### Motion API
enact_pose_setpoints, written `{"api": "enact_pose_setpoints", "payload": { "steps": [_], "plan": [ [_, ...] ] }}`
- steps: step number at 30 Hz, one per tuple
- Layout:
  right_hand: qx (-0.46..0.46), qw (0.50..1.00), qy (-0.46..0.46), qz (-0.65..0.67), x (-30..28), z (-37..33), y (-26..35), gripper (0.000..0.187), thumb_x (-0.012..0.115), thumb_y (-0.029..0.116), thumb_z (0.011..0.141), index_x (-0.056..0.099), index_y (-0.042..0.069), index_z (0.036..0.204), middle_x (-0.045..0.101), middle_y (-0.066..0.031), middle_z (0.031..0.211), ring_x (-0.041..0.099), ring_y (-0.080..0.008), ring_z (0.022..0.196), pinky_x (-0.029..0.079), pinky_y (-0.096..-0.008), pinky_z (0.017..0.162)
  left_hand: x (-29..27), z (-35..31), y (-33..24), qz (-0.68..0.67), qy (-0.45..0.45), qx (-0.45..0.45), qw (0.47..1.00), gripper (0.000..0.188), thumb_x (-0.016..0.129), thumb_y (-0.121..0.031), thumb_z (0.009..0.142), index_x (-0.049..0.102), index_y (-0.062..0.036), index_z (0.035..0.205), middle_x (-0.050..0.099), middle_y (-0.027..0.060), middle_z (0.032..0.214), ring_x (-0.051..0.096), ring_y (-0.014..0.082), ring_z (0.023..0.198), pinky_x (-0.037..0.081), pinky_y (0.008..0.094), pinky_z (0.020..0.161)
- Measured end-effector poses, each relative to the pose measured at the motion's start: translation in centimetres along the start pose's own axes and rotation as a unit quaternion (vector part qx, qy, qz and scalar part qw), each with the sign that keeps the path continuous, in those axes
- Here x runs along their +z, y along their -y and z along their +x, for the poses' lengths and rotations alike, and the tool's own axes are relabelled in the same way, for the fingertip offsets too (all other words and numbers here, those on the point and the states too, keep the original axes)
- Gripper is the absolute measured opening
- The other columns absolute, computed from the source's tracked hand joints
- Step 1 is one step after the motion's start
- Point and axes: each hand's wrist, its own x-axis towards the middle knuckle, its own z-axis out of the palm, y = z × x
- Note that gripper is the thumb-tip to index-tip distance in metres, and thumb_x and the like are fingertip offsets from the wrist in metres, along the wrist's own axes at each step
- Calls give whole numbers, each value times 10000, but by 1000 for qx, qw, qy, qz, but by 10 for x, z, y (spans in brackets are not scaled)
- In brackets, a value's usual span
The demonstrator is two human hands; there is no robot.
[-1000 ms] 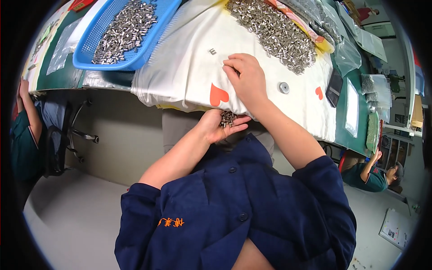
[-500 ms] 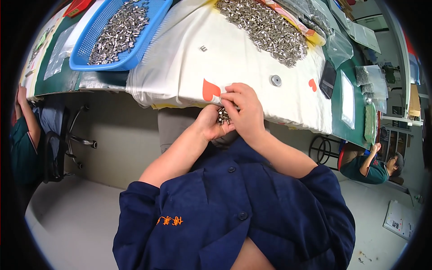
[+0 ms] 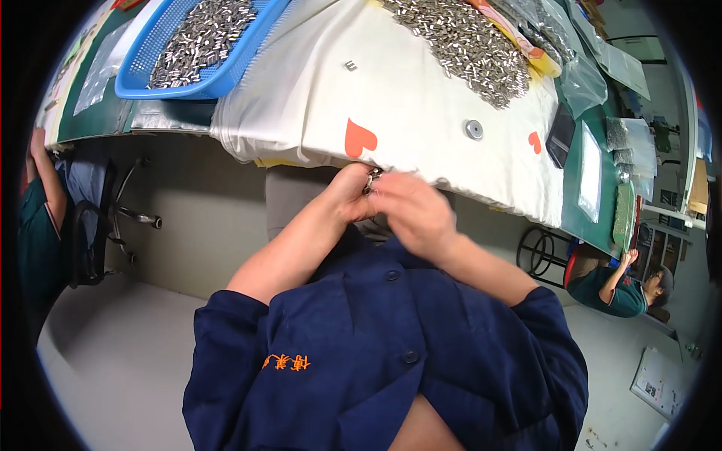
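Note:
My left hand point(image 3: 350, 194) is cupped at the table's front edge and holds several small metal cylinders point(image 3: 373, 177), partly hidden by my right hand point(image 3: 417, 212). That right hand reaches over the left palm, its fingers against or just above the pieces. Motion smears those fingers, so I cannot make out whether they grip a piece. Beyond the hands lies a white cloth point(image 3: 301, 98) printed with red hearts. On its far right part is a large heap of metal cylinders point(image 3: 481, 56). A few loose cylinders point(image 3: 350, 66) sit apart mid-cloth.
A blue plastic basket point(image 3: 218, 89) of similar metal pieces stands at the far left. Right of the heap are a round metal disc point(image 3: 473, 129), a dark phone point(image 3: 560, 135) and clear plastic bags point(image 3: 585, 86). Co-workers point(image 3: 613, 289) sit at either side.
My right hand has moved back toward me and lowered over the left palm, now covering more of the cylinders. The view has shifted slightly. My left hand stays cupped.

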Motion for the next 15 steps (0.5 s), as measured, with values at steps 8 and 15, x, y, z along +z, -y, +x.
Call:
{"api": "enact_pose_setpoints", "payload": {
  "steps": [8, 15],
  "plan": [
    [-49, 989, -51, -132, 22, 129, -81, 207, 533, 40, 721, 602, 45, 916, 593, -93, 912, 529, -269, 892, 452, -340, 757, 23, -10, 5, 19, -111, -6, 994, 364, 306, -234, 920, 440, -9, 1174, 538, 165, 1097, 556, 323, 997, 495, 476, 793],
    [-33, 987, 24, -158, 16, 90, -64, 177, 547, 36, 725, 606, 24, 892, 594, -94, 919, 541, -269, 879, 448, -339, 771, 18, -17, 6, -15, -84, 5, 996, 373, 310, -239, 920, 432, 5, 1174, 529, 177, 1110, 552, 330, 1000, 494, 473, 793]
  ]
}}
